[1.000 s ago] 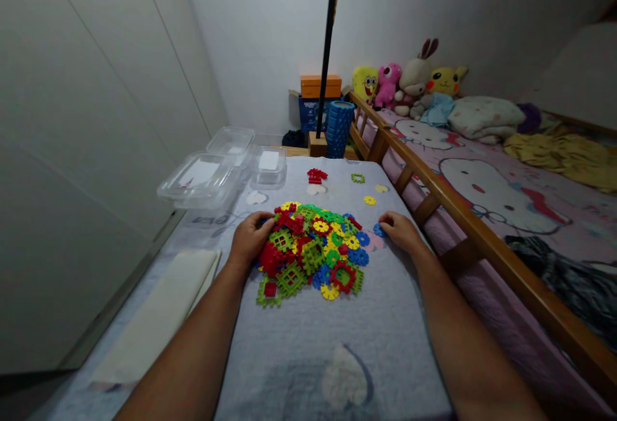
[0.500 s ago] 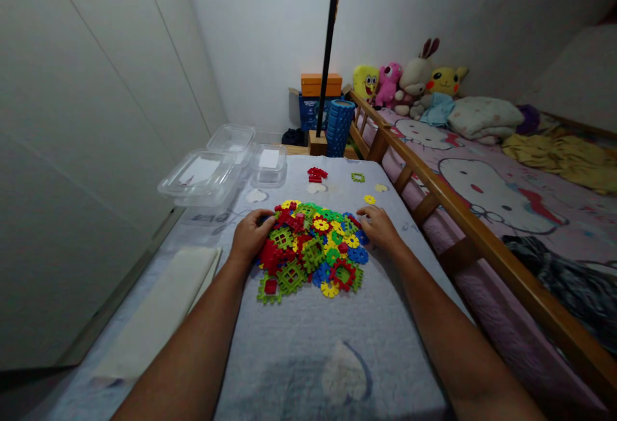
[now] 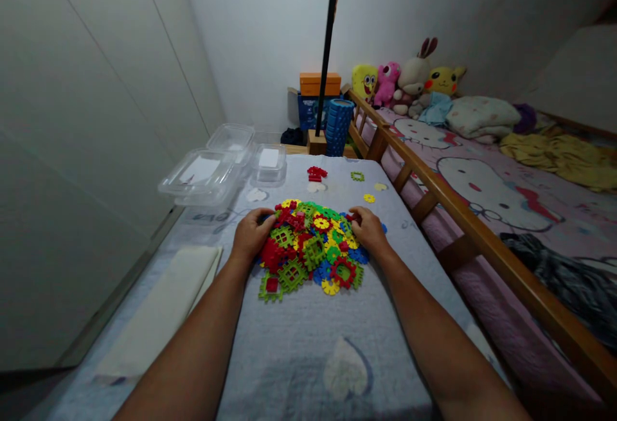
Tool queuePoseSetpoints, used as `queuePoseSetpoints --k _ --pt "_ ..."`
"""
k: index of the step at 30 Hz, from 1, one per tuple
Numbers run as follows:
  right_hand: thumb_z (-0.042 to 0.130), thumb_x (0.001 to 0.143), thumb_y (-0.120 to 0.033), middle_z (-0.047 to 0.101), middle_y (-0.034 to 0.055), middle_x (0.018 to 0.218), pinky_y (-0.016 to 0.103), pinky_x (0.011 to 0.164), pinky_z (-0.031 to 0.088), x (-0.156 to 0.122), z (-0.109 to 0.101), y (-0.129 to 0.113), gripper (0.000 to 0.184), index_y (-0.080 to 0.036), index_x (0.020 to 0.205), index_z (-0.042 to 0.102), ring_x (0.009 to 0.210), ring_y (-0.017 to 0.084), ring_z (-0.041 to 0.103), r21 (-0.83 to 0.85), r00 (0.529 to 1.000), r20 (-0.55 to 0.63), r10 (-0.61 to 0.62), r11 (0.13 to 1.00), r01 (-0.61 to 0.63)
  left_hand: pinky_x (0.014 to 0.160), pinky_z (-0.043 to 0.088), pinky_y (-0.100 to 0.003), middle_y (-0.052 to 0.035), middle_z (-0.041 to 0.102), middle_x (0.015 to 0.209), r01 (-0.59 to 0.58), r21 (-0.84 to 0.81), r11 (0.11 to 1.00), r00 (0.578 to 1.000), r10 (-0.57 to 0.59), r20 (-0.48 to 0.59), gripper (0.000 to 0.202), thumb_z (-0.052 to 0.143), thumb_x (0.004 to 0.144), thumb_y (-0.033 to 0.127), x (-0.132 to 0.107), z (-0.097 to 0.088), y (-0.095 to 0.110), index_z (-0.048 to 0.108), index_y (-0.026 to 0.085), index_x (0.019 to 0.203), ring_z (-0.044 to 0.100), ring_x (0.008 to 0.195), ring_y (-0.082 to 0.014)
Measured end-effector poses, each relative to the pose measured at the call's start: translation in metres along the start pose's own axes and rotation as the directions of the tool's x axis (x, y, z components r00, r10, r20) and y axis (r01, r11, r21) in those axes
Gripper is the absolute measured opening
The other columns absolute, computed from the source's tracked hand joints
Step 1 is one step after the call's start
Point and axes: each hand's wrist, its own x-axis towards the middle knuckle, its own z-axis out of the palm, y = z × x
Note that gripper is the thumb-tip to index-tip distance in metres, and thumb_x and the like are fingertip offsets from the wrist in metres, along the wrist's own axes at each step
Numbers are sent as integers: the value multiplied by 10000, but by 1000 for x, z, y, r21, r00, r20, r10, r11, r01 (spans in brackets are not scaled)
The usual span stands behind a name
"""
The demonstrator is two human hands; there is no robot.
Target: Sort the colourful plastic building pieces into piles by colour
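Note:
A heap of red, green, yellow and blue plastic interlocking pieces (image 3: 311, 250) lies on the grey quilted cover (image 3: 332, 331). My left hand (image 3: 251, 236) presses against the heap's left edge with its fingers curled in among the pieces. My right hand (image 3: 369, 228) rests on the heap's right edge, fingers curled down onto the pieces; a blue piece shows just beside it. What either hand grips, if anything, is hidden. Farther back lie loose pieces: a red cluster (image 3: 317, 173), a green ring (image 3: 357, 177) and a yellow flower (image 3: 369, 198).
Clear plastic containers (image 3: 202, 178) sit at the back left, one small tub (image 3: 268, 164) beside them. A folded white cloth (image 3: 164, 305) lies at the left. A wooden bed rail (image 3: 434, 197) runs along the right. A black pole (image 3: 326, 54), blue roller (image 3: 339, 126) and boxes stand behind.
My right hand has moved left from the cover's right side to the heap's right edge. My left hand has stayed against the heap's left side.

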Motion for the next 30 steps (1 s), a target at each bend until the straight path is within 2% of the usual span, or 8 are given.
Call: queuePoseSetpoints --k 4,7,10,13,17,22,26,30 --pt "512 740 -85 690 66 974 327 886 502 9 0 -8 393 -195 1072 691 865 198 631 48 999 -44 -21 999 23 919 524 -378 -80 760 1019 -24 7 1000 999 24 -21 378 611 787 498 0 0 0 746 204 983 678 973 -258" --pt "528 754 -102 698 55 983 300 829 505 25 4 -20 358 -198 1059 690 805 174 624 92 999 2 -32 995 32 940 520 -396 -87 756 1045 -31 -1 1000 999 31 -18 382 607 790 497 0 -1 -1 742 200 990 680 984 -262" --pt "547 769 -112 709 39 972 277 776 496 49 14 -31 310 -204 1029 689 763 157 618 113 998 55 -12 994 6 922 529 -385 -79 757 1025 -25 -7 1000 1000 25 -9 369 612 794 496 0 0 -2 740 207 985 680 990 -259" --pt "567 756 -90 720 38 933 275 787 487 74 30 -37 248 -196 940 695 795 166 631 79 996 82 18 997 -24 914 532 -376 -72 759 1001 -28 -5 1000 1000 28 -10 345 612 805 487 1 0 -3 742 212 970 682 989 -256" --pt "593 757 -89 736 43 889 279 816 484 106 51 -38 177 -190 847 708 853 182 650 11 992 58 115 993 -116 906 537 -380 -68 761 992 -27 -5 1000 1000 27 -9 340 608 820 479 1 1 -4 748 214 981 687 977 -258" --pt "622 772 -132 762 43 895 255 807 480 137 65 -35 133 -180 816 738 857 170 666 -29 963 -22 269 962 -270 919 533 -391 -75 762 1007 -31 -1 1000 1000 30 -5 347 599 822 469 1 1 -5 746 203 988 691 968 -258" --pt "657 771 -181 778 67 881 246 764 479 154 75 -30 109 -163 801 760 841 182 688 46 928 -76 365 931 -362 941 521 -404 -78 760 1020 -50 11 999 999 50 -15 341 595 821 465 1 1 -6 742 201 980 690 964 -259" --pt "621 741 -170 761 54 770 238 715 488 162 85 -20 179 -153 826 777 747 179 692 159 899 -96 426 899 -409 946 518 -408 -78 761 1027 -55 4 998 998 55 -13 345 600 813 470 2 1 -7 741 203 979 687 971 -261"
